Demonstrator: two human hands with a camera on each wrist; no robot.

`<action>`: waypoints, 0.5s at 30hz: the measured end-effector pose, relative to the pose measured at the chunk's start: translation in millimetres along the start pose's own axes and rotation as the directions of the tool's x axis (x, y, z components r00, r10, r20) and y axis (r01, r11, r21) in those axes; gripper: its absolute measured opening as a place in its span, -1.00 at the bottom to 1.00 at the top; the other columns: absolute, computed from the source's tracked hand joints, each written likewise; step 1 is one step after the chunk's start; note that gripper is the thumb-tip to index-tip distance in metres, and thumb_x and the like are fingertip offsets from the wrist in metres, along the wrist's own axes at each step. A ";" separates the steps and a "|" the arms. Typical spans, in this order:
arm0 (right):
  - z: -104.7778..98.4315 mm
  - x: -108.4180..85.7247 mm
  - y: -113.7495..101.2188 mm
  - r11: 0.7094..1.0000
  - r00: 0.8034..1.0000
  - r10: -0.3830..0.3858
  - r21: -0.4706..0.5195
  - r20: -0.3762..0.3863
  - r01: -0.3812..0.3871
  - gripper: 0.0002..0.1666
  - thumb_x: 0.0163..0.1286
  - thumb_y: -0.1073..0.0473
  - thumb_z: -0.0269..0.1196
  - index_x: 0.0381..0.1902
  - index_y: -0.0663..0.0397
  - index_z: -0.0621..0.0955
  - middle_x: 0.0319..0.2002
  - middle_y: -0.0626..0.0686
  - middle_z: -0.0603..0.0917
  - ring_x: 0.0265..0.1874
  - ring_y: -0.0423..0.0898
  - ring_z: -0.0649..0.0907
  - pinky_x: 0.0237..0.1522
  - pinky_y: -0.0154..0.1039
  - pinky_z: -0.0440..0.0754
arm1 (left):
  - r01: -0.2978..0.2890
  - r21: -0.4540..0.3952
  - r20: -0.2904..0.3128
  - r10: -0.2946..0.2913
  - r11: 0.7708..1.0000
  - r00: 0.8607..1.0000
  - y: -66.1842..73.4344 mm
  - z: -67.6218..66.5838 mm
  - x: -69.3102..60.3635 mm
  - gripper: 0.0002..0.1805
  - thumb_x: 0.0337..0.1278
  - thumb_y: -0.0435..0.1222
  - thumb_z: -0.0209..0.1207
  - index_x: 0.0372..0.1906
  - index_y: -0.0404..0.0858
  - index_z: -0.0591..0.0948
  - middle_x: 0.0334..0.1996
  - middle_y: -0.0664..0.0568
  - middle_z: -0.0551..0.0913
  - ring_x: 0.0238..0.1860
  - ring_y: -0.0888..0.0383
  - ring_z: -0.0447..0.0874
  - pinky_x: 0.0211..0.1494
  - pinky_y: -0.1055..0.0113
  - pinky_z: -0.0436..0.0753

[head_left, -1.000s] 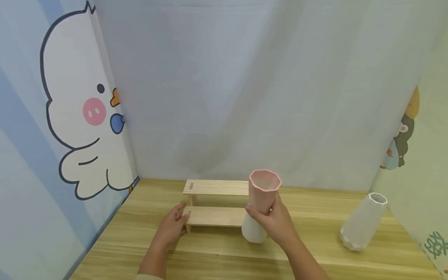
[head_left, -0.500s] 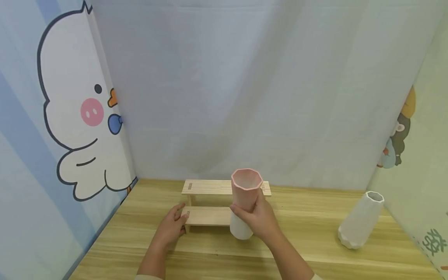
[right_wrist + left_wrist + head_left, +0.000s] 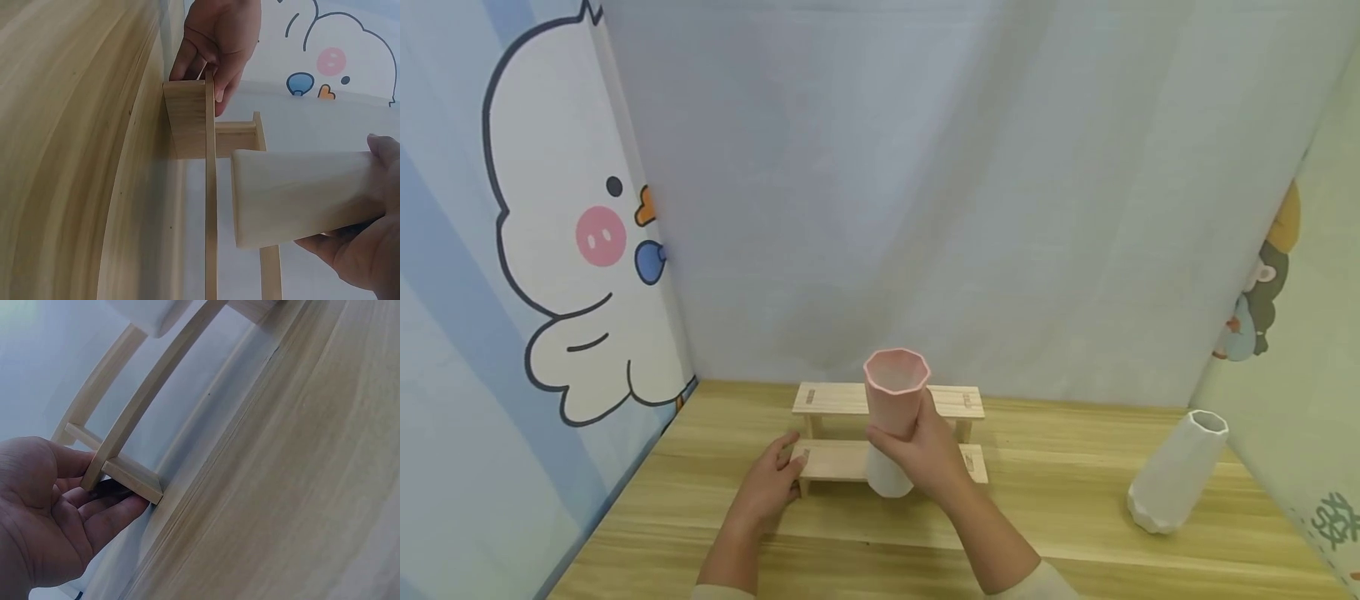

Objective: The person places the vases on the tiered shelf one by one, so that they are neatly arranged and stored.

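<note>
A tall faceted vase point(image 3: 892, 407), pink at the top and white below, is in my right hand point(image 3: 931, 454), whose thumb and fingers wrap its middle. In the right wrist view, the vase's base point(image 3: 275, 197) hangs just above the lower board of a two-step wooden stand point(image 3: 835, 461), with a small gap between. My left hand point(image 3: 767, 479) grips the left end of that lower board, its thumb on top. Fingers curl underneath by the stand's leg point(image 3: 134, 479) in the left wrist view. The vase hides part of both boards.
A white faceted vase point(image 3: 1176, 473) stands on the right of the wood-grain table point(image 3: 1075, 517). Behind the stand hangs a pale curtain point(image 3: 880, 183). Printed cloth walls point(image 3: 452, 375) border the left and right sides.
The right hand has carried the pink and white vase leftward and slightly back, from the stand's right part to over its middle. The left hand keeps its grip on the board.
</note>
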State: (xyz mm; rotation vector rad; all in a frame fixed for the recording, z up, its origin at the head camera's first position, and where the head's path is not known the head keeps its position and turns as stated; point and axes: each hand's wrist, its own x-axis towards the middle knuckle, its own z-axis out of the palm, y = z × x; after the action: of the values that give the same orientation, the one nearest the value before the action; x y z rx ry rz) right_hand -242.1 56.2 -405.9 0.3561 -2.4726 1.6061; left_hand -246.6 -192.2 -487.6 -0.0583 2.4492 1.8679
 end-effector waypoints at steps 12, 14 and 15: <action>24.2 14.8 -8.8 0.999 0.997 -0.046 0.016 0.054 0.046 0.00 0.07 -0.30 0.45 0.38 -0.23 0.26 0.07 -0.03 0.61 0.02 -0.03 0.63 0.01 0.03 0.63 | 0.005 -0.012 -0.003 -0.005 1.000 1.000 1.1 0.7 0.6 -0.39 0.48 -0.16 0.02 0.51 -0.14 0.17 0.32 -0.36 0.41 0.19 -0.19 0.57 0.14 -0.03 0.64; 29.0 17.8 -9.7 0.998 0.997 -0.057 0.040 0.055 0.055 -0.01 0.08 -0.27 0.46 0.37 -0.20 0.27 0.07 -0.02 0.61 0.02 -0.03 0.63 0.02 0.03 0.63 | 0.005 -0.007 -0.002 -0.005 1.000 1.000 1.7 -0.5 -0.5 -0.39 0.48 -0.15 0.02 0.51 -0.13 0.17 0.33 -0.36 0.41 0.20 -0.20 0.56 0.15 -0.04 0.63; 31.4 19.3 -10.1 0.997 0.997 -0.056 0.047 0.054 0.054 -0.01 0.08 -0.25 0.47 0.37 -0.19 0.27 0.07 -0.02 0.61 0.01 -0.03 0.63 0.02 0.03 0.63 | 0.006 -0.004 -0.001 -0.006 1.000 1.000 1.9 -1.1 -1.2 -0.39 0.48 -0.14 0.02 0.51 -0.13 0.17 0.34 -0.36 0.39 0.22 -0.21 0.54 0.15 -0.04 0.63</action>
State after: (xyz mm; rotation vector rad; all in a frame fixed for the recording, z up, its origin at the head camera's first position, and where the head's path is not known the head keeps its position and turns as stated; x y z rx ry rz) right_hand -258.1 21.6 -404.6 0.4775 -2.4463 1.6549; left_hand -245.5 -192.7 -485.4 -0.0662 2.4436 1.8710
